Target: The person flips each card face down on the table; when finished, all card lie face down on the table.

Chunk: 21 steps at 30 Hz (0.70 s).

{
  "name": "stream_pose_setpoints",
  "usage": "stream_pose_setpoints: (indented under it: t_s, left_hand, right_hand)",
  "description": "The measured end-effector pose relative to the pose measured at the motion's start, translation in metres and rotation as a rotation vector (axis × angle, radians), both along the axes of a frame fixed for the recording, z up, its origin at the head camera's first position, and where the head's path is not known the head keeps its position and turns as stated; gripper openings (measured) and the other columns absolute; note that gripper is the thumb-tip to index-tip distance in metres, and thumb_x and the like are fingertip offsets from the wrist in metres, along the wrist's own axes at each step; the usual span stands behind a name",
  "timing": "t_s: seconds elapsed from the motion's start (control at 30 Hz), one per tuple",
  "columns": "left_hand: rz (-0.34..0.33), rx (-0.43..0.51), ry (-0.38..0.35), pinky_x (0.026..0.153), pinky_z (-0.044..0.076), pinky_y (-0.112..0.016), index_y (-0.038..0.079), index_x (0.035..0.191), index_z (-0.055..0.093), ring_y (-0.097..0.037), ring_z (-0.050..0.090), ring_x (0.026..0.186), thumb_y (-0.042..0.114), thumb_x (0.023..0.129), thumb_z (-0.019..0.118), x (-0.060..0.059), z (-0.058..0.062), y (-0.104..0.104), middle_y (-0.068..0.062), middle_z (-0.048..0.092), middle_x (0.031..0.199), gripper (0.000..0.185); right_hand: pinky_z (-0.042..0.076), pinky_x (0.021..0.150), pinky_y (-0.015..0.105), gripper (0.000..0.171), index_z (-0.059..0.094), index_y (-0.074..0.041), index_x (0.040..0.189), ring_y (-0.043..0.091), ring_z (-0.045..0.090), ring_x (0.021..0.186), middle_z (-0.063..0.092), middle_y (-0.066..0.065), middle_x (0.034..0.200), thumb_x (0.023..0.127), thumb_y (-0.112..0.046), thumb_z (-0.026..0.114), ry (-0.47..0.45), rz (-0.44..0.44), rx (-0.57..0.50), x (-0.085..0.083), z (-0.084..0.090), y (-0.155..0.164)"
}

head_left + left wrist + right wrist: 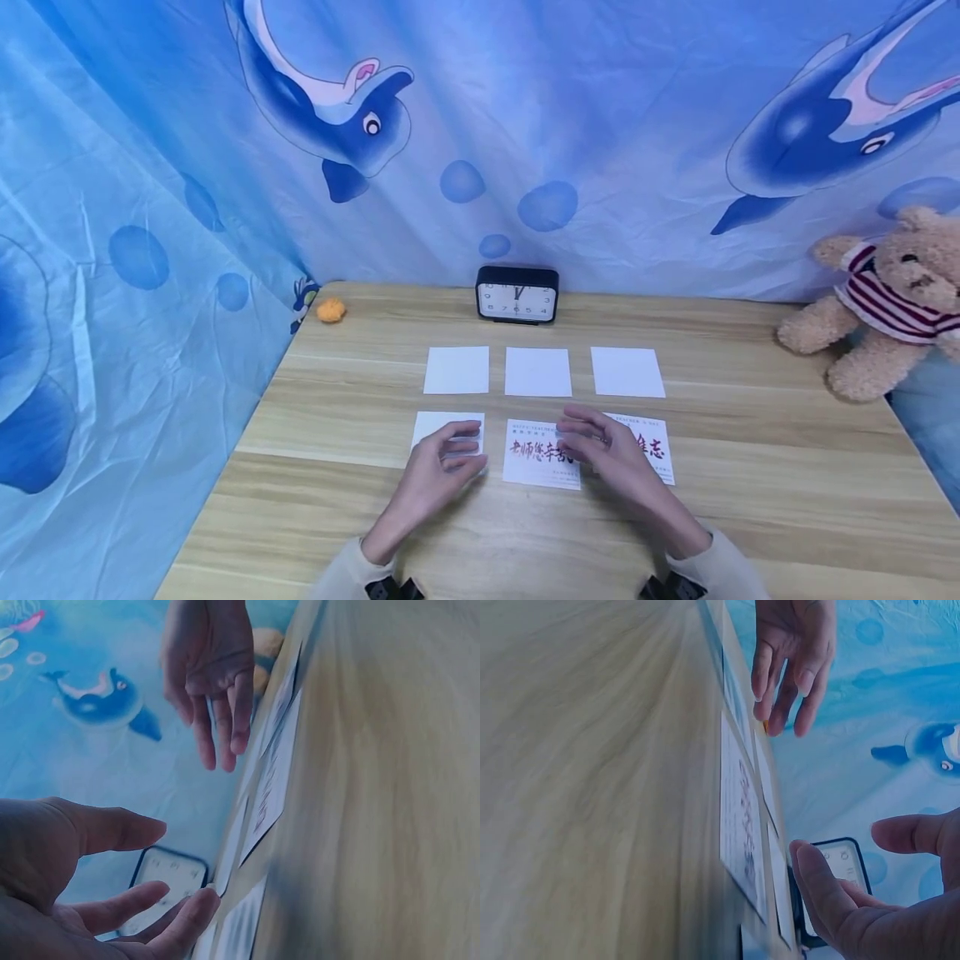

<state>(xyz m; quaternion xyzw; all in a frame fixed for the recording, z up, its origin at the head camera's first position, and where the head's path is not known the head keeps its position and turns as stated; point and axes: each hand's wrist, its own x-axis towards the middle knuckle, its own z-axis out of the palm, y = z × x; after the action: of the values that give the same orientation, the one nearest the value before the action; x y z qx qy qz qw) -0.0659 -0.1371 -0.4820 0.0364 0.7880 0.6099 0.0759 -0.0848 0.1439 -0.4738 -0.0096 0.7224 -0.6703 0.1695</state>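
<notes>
My left hand (441,471) hovers over the near-left card (427,425), its fingers loosely bent and holding nothing. Above the gap between the middle and right near cards is my right hand (611,454), also holding nothing. The near-middle card (536,467) lies face up with red brush-style characters and small print; the near-right card (654,437) shows red characters too, partly covered by the right hand. Behind them lie a left blank white card (456,371), a middle one (537,372) and a right one (627,372). In the left wrist view, thumb and fingers stand apart.
A black-framed clock (517,296) stands at the back of the wooden table (300,500). An orange fuzzy ball (331,310) sits at the back left corner. At the right edge is a teddy bear (870,333) in a striped shirt. A blue dolphin-print curtain (600,100) hangs behind.
</notes>
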Motion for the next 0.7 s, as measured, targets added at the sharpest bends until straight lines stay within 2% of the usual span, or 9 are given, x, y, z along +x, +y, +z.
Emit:
stream_pose_setpoints:
  t_s: [0.2, 0.27, 0.63, 0.7]
  left_hand:
    - [-0.088, 0.028, -0.025, 0.101, 0.060, -0.027, -0.007, 0.141, 0.056, -0.047, 0.064, 0.126, 0.006, 0.091, 0.077, 0.001, -0.002, 0.010, -0.030, 0.059, 0.144, 0.055]
    - [-0.104, 0.035, -0.035, 0.102, 0.060, -0.029, -0.007, 0.142, 0.055, -0.048, 0.062, 0.128, 0.007, 0.091, 0.077, 0.001, -0.003, 0.012, -0.030, 0.056, 0.146, 0.057]
    - [-0.145, 0.035, -0.052, 0.102, 0.060, -0.030, -0.007, 0.145, 0.051, -0.050, 0.059, 0.132, 0.005, 0.091, 0.077, 0.003, -0.005, 0.023, -0.031, 0.052, 0.150, 0.062]
    - [-0.145, 0.032, -0.053, 0.102, 0.060, -0.031, -0.007, 0.145, 0.050, -0.049, 0.059, 0.132, 0.006, 0.091, 0.077, 0.004, -0.005, 0.025, -0.031, 0.052, 0.151, 0.062]
  right_hand:
    - [0.059, 0.097, 0.020, 0.055, 0.046, 0.005, 0.150, 0.031, 0.071, 0.121, 0.065, 0.027, 0.139, 0.100, -0.009, 0.065, 0.009, -0.035, 0.072, 0.006, -0.005, 0.009]
    - [0.060, 0.096, 0.021, 0.054, 0.047, 0.005, 0.150, 0.031, 0.071, 0.121, 0.065, 0.027, 0.139, 0.100, -0.007, 0.064, 0.004, -0.045, 0.086, 0.009, -0.006, 0.011]
    - [0.061, 0.100, 0.030, 0.054, 0.041, 0.013, 0.150, 0.046, 0.058, 0.136, 0.053, 0.035, 0.148, 0.099, 0.004, 0.056, 0.038, -0.007, 0.070, 0.024, -0.006, 0.022]
    - [0.060, 0.101, 0.027, 0.053, 0.040, 0.014, 0.149, 0.047, 0.057, 0.137, 0.052, 0.036, 0.148, 0.100, 0.003, 0.057, 0.039, 0.007, 0.079, 0.027, -0.006, 0.023]
